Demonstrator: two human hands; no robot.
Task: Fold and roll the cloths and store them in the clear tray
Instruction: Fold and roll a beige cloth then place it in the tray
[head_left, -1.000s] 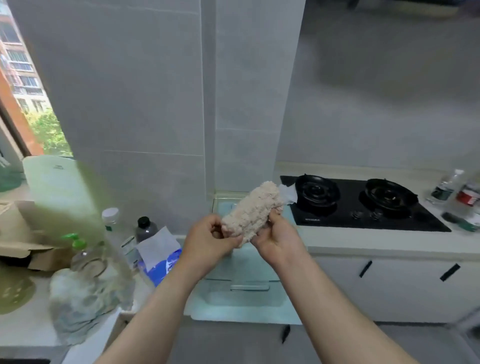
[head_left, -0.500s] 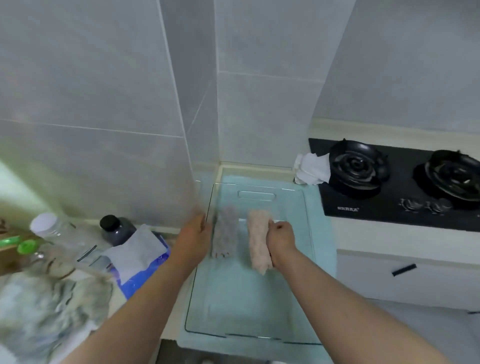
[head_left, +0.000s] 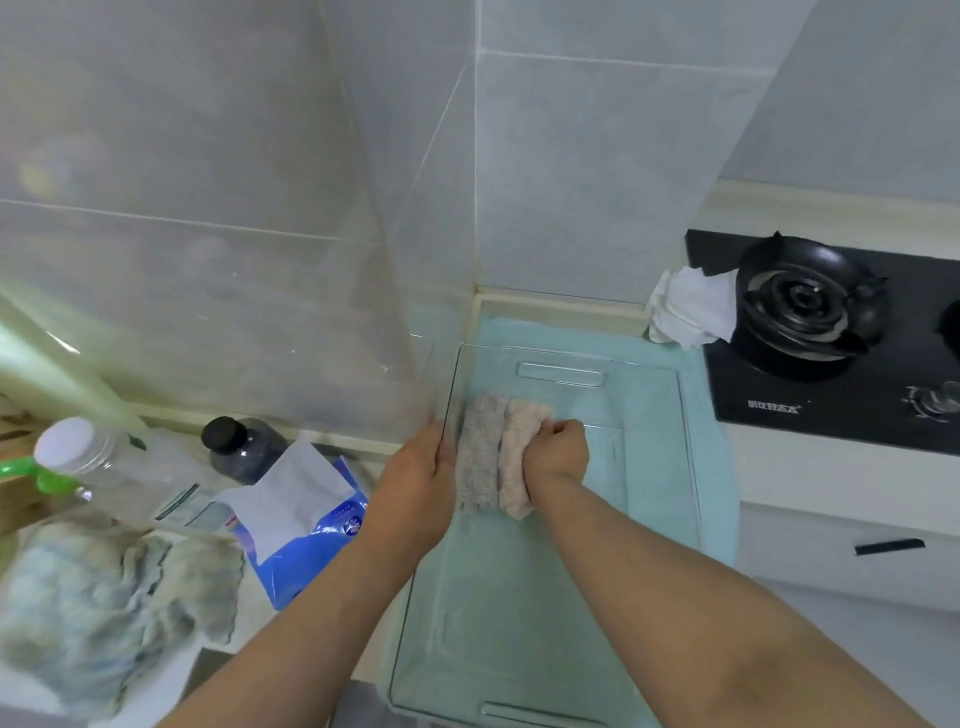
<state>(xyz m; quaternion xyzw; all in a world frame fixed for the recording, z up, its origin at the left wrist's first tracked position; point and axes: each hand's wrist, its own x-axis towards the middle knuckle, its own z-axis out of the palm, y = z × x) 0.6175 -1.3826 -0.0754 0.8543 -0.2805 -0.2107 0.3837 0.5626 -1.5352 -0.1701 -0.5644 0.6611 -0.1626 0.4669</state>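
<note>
The left hand (head_left: 418, 480) grips the left wall of the clear rectangular plastic tray (head_left: 493, 623). Between the hands, inside the tray, a grey fluffy rolled cloth (head_left: 480, 457) touches a beige fluffy rolled cloth (head_left: 514, 467), which the clenched right hand (head_left: 556, 452) grasps.
</note>
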